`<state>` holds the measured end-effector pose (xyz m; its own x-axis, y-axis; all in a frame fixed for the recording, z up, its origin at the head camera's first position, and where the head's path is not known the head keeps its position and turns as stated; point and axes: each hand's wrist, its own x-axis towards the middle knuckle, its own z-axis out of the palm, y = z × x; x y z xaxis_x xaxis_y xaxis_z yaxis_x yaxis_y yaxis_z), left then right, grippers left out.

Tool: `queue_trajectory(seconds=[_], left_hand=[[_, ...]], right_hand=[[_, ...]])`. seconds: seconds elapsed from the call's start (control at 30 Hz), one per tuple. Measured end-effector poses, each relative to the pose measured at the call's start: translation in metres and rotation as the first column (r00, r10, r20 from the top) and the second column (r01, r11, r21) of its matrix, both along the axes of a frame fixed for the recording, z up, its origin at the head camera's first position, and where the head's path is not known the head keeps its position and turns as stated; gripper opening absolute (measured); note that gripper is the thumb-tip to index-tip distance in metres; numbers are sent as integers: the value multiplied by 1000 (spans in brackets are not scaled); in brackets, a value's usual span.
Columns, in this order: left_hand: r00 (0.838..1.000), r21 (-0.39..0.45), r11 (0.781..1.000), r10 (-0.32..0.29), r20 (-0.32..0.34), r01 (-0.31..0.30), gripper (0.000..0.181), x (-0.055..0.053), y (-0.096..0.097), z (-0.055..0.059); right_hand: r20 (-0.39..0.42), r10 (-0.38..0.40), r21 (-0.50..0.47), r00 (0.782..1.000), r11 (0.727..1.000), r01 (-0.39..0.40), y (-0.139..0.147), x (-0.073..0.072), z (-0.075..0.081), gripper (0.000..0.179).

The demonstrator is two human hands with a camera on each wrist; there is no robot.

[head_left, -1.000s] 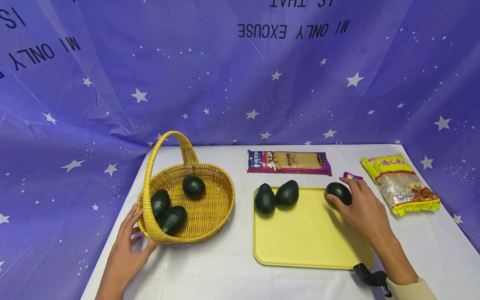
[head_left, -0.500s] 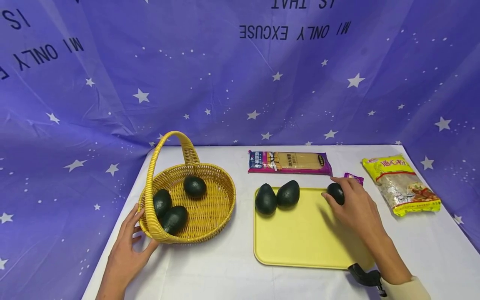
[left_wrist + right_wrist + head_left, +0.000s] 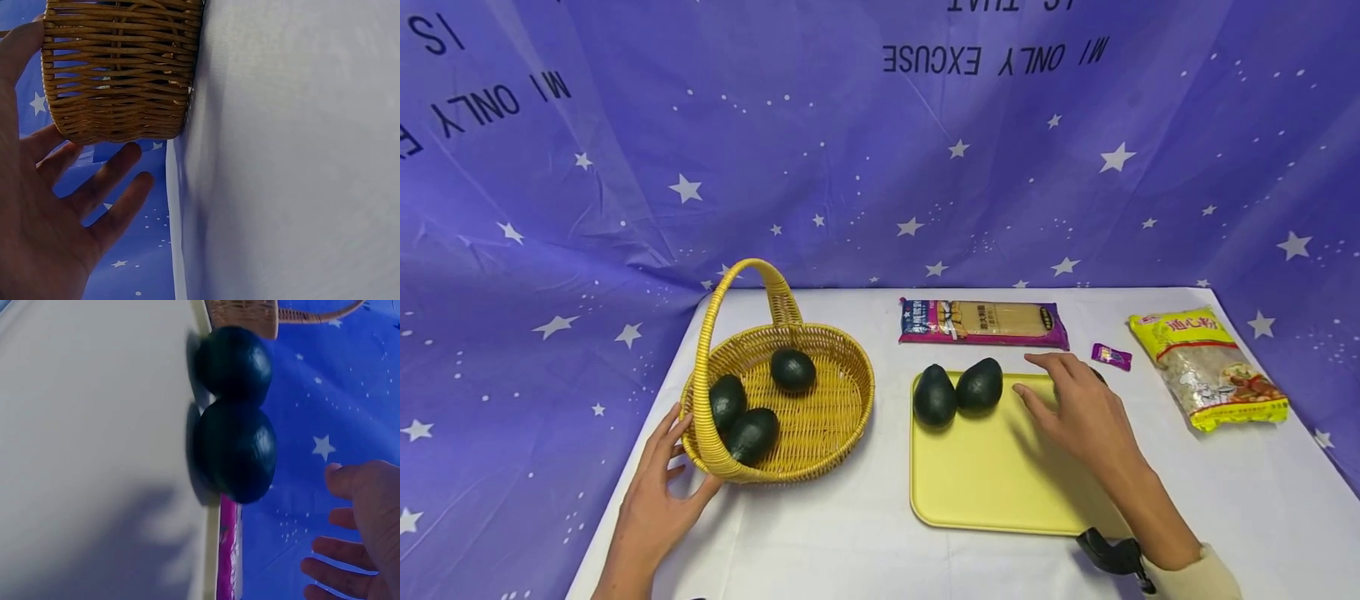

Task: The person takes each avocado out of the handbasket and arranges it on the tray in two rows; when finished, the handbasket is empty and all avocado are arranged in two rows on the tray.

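Note:
In the head view, a yellow wicker basket point(image 3: 820, 454) with a tall handle stands at the left, with three dark green avocados point(image 3: 793, 370) inside. My left hand point(image 3: 655, 504) rests against its near left side, fingers spread and thumb touching the wicker point(image 3: 119, 69). On a yellow tray point(image 3: 1000, 492), two avocados point(image 3: 935, 397) point(image 3: 980, 387) sit side by side at the far left corner. My right hand point(image 3: 1086, 417) hovers over the tray to their right, fingers apart and holding nothing. Behind it a sliver of another avocado point(image 3: 1099, 375) peeks out, mostly hidden.
Beyond the tray lies a purple-edged noodle packet point(image 3: 985, 323). A small purple sachet point(image 3: 1111, 357) is right of that, and a yellow pasta bag point(image 3: 1210, 367) lies at the far right. A purple star-patterned cloth point(image 3: 880, 167) hangs behind the white table.
My right hand has let go of the avocado at the tray's far right and moved left toward the other two. My left hand stays at the basket.

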<state>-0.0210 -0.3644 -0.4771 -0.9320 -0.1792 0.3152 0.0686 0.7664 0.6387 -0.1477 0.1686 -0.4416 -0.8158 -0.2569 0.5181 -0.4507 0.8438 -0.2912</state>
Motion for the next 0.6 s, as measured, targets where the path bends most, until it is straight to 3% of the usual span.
queue_trajectory(seconds=[0.17,0.6], left_hand=[[1000,7,1000,5,6,-5,96,0,0,0],[1000,26,1000,2,16,-3,95,0,0,0]], right_hand=[[-26,32,20,999,999,-31,-10,-1,3,48],[3,83,31,997,996,-83,-35,0,6,46]])
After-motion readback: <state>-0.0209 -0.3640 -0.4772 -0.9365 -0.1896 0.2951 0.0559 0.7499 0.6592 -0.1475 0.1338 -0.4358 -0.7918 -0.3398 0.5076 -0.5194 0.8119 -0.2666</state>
